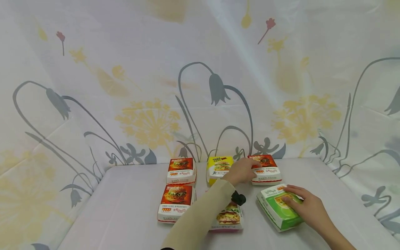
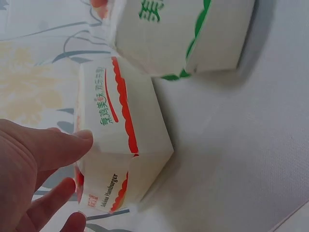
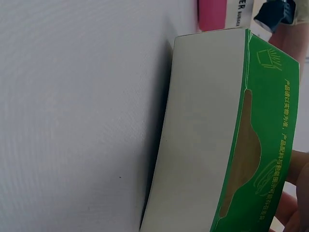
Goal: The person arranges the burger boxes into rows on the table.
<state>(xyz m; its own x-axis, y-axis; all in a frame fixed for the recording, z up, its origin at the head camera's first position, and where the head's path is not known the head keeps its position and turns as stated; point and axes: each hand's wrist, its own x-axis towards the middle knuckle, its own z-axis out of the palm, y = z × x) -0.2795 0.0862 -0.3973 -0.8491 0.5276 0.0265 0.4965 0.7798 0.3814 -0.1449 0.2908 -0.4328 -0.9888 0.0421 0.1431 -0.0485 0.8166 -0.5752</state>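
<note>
My left hand (image 1: 241, 171) reaches to the back right red-and-white burger box (image 1: 269, 173) and touches the left part of its top. In the left wrist view, the thumb (image 2: 79, 145) lies against that box's upper edge, with the other fingers loosely bent beside it. My right hand (image 1: 307, 205) grips a green-and-white burger box (image 1: 276, 210), its thumb across the top and fingers at the far right side. This box sits askew in front of the red one. The right wrist view shows its white side and green lid (image 3: 273, 125) up close; most of the hand is hidden.
A yellow burger box (image 1: 218, 166) stands at the back middle, partly behind my left hand. Two red boxes, one behind (image 1: 181, 171) and one in front (image 1: 175, 201), stand at left. My left forearm partly covers a pink-edged box (image 1: 229, 218). A flowered cloth (image 1: 200, 114) hangs behind.
</note>
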